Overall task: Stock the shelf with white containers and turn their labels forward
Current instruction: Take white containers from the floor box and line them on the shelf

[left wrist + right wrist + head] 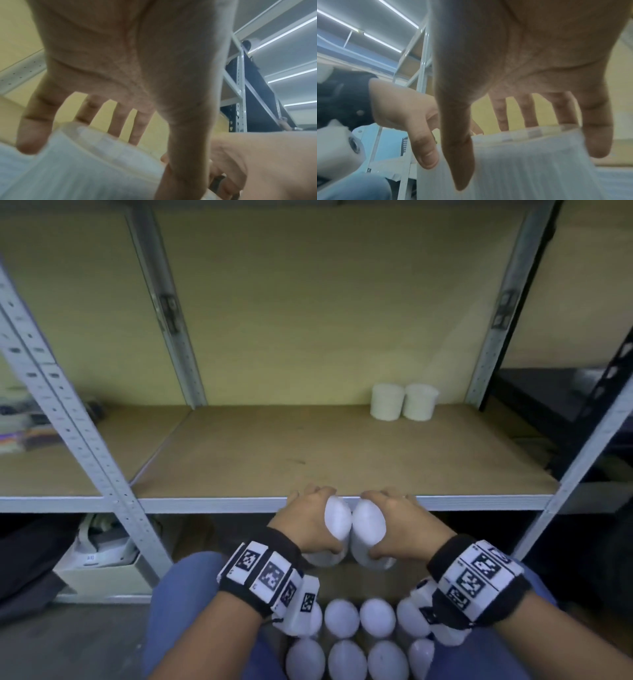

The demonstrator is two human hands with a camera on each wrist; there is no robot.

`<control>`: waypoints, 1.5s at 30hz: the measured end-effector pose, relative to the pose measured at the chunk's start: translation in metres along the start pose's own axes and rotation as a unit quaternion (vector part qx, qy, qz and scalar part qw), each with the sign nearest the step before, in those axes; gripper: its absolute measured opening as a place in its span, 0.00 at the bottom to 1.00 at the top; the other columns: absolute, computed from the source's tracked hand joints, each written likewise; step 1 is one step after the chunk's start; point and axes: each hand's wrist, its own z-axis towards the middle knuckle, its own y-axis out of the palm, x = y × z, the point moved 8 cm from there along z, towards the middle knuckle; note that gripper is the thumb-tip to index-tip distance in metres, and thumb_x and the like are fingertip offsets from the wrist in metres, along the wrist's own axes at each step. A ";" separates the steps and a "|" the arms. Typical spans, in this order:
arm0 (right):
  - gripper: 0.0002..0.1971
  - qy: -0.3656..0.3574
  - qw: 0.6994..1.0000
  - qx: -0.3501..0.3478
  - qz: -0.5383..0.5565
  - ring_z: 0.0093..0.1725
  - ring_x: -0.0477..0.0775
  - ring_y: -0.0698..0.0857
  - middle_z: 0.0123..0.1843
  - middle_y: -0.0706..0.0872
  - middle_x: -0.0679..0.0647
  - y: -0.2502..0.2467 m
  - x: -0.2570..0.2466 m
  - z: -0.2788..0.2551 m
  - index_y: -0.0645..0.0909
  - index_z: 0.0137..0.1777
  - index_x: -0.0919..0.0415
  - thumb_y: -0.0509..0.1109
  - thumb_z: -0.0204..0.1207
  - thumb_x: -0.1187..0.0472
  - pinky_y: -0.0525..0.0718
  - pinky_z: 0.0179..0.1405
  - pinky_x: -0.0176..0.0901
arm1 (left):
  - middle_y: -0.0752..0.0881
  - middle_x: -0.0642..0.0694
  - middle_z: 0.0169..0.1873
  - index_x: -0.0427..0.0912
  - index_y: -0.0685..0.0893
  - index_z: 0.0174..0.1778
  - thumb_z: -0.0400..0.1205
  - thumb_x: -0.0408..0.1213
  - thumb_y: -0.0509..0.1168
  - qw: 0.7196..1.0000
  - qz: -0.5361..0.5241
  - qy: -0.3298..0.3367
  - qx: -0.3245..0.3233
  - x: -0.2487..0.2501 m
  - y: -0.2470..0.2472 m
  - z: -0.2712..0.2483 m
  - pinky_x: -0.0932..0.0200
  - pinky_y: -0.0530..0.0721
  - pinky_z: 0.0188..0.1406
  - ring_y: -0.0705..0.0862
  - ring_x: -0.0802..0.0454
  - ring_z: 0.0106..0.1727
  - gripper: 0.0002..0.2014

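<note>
Each of the hands carries one white container, low in the middle of the head view, just at the front edge of the shelf (342, 460). The left hand (305, 522) wraps its fingers and thumb round the left container (337, 517); the right hand (400, 520) does the same with the right container (368, 522). The two containers touch side by side between the hands. In the wrist views the fingers reach over the rim and the thumbs press the ribbed side walls, so both grips look firm.

Two stocked containers (404, 402) already stand together at the back of the shelf board, right of centre in the frame. More spare containers (359, 642) wait in rows at the bottom of the frame, between the person's knees.

The step in hand looks like carrying this pair up and onto the board. To do it well, lift both clear of the metal front lip before moving them forward, so neither base catches the edge. Set them upright next to the standing pair, so that the row grows evenly. No label shows on either held container in these views, so I cannot tell which way they face; it is best to check each one after setting it down and turn it by the side wall until the label faces the front.
</note>
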 end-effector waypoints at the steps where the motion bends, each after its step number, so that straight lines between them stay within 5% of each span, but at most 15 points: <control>1: 0.43 -0.004 1.000 0.015 0.006 0.66 0.63 0.75 0.67 0.72 0.49 -0.012 -0.002 -0.002 0.64 0.73 0.42 0.77 0.55 0.47 0.78 0.64 0.54 | 0.70 0.50 0.70 0.53 0.65 0.76 0.61 0.48 0.77 1.000 -0.001 0.006 0.013 0.004 -0.010 0.000 0.46 0.77 0.68 0.70 0.43 0.70 0.46; 9: 0.43 -0.011 0.994 0.084 0.063 0.70 0.56 0.74 0.72 0.73 0.45 -0.070 0.002 0.008 0.68 0.75 0.45 0.80 0.57 0.49 0.77 0.67 0.51 | 0.71 0.53 0.70 0.53 0.67 0.75 0.64 0.47 0.76 0.996 -0.023 0.021 0.084 0.019 -0.062 0.018 0.55 0.74 0.62 0.69 0.45 0.71 0.42; 23: 0.35 0.008 0.990 0.095 0.108 0.66 0.53 0.77 0.68 0.78 0.49 -0.069 0.027 0.089 0.78 0.70 0.52 0.81 0.61 0.52 0.75 0.57 0.40 | 0.73 0.51 0.71 0.49 0.75 0.71 0.65 0.46 0.76 0.993 -0.062 -0.024 0.095 -0.007 -0.063 0.091 0.49 0.77 0.68 0.73 0.47 0.72 0.36; 29: 0.34 0.004 0.990 0.087 0.108 0.70 0.56 0.75 0.70 0.76 0.48 -0.062 0.029 0.105 0.74 0.72 0.52 0.78 0.65 0.50 0.76 0.67 0.48 | 0.73 0.52 0.73 0.49 0.74 0.71 0.68 0.48 0.75 0.994 -0.055 -0.025 0.089 -0.016 -0.061 0.103 0.51 0.77 0.67 0.74 0.47 0.71 0.34; 35: 0.36 -0.006 0.995 0.079 0.064 0.80 0.59 0.59 0.81 0.63 0.51 -0.065 0.025 0.098 0.68 0.77 0.48 0.75 0.69 0.47 0.63 0.78 0.52 | 0.69 0.53 0.73 0.51 0.71 0.73 0.71 0.52 0.72 0.996 -0.024 -0.010 0.085 -0.014 -0.058 0.101 0.49 0.71 0.72 0.68 0.46 0.73 0.34; 39: 0.25 -0.023 0.990 0.133 0.045 0.71 0.54 0.66 0.71 0.72 0.48 -0.075 0.020 0.087 0.75 0.70 0.49 0.70 0.73 0.47 0.69 0.73 0.48 | 0.70 0.55 0.71 0.54 0.73 0.71 0.74 0.50 0.69 0.993 -0.014 0.018 0.113 -0.006 -0.065 0.091 0.49 0.65 0.76 0.63 0.49 0.74 0.28; 45: 0.15 -0.015 0.992 0.124 0.018 0.70 0.52 0.73 0.67 0.78 0.50 -0.071 0.014 0.078 0.80 0.63 0.53 0.65 0.77 0.56 0.79 0.66 0.50 | 0.78 0.48 0.63 0.45 0.81 0.61 0.78 0.39 0.65 0.993 -0.017 0.031 0.110 0.004 -0.067 0.082 0.58 0.74 0.65 0.74 0.51 0.66 0.15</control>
